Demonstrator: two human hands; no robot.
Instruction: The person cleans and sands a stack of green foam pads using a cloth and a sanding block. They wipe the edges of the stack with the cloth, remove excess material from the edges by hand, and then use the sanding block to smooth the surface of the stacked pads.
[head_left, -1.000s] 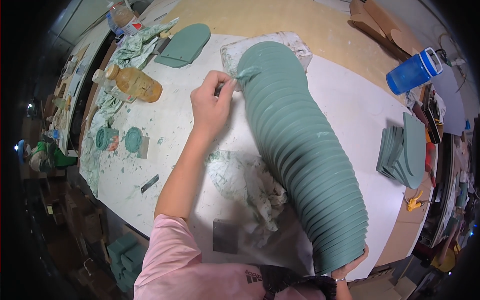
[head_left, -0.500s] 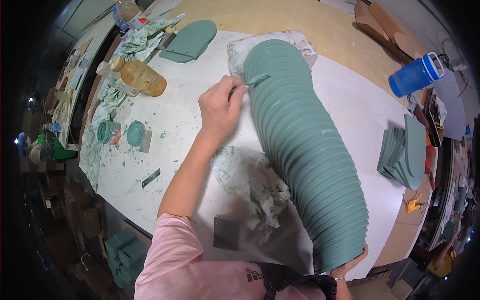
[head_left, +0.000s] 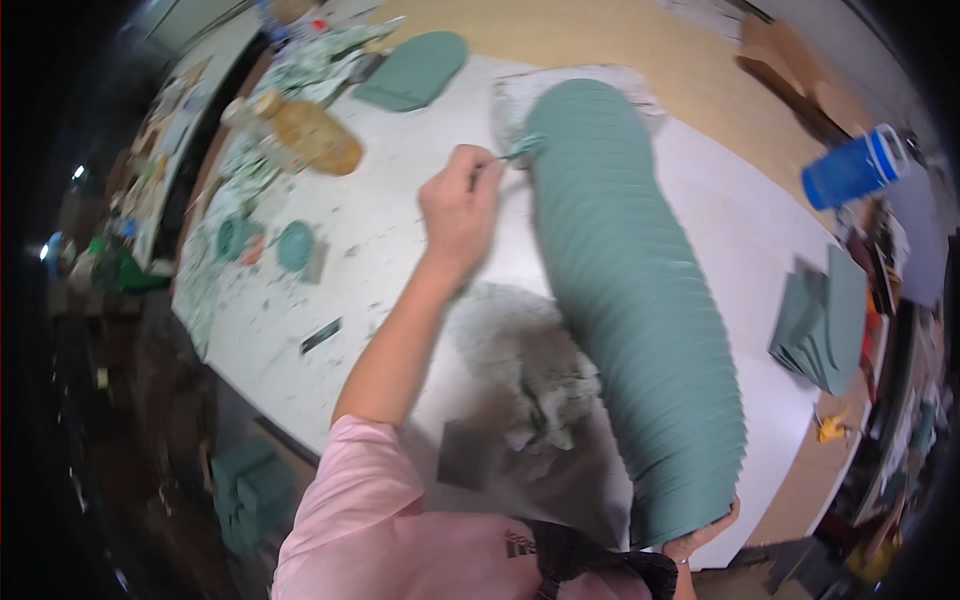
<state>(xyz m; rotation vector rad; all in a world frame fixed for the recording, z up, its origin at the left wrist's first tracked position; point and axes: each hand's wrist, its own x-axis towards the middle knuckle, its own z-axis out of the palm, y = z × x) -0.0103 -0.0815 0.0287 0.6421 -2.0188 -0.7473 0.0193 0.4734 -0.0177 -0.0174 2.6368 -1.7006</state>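
Observation:
A long, curved, ribbed green piece (head_left: 640, 300), like many thin slabs stacked together, stretches from the far middle to the near right. Its far end rests on a whitish block (head_left: 512, 95). My left hand (head_left: 462, 205) is closed in a pinch around a thin tool (head_left: 522, 147) with a green-smeared tip. That tip is at the left edge of the piece's far end; blur hides whether it touches. Down at the near end, my right hand (head_left: 705, 535) grips the piece from below, its fingers partly hidden. Beside the piece lies a crumpled, green-stained cloth or paper (head_left: 550, 395).
Amber bottle (head_left: 315, 135), small pot (head_left: 235, 240) and round lid-like dish (head_left: 296, 246) of green paste stand left. A flat blade (head_left: 321, 335) lies nearer. Rounded green panels (head_left: 415, 72) lie far left; more slabs (head_left: 825, 320) stand right, below a blue bottle (head_left: 850, 170).
The whole view has shifted, so most things sit further right, and it is blurrier. The tool's tip has drawn back from across the ribs to the piece's left edge. My right hand keeps its grip.

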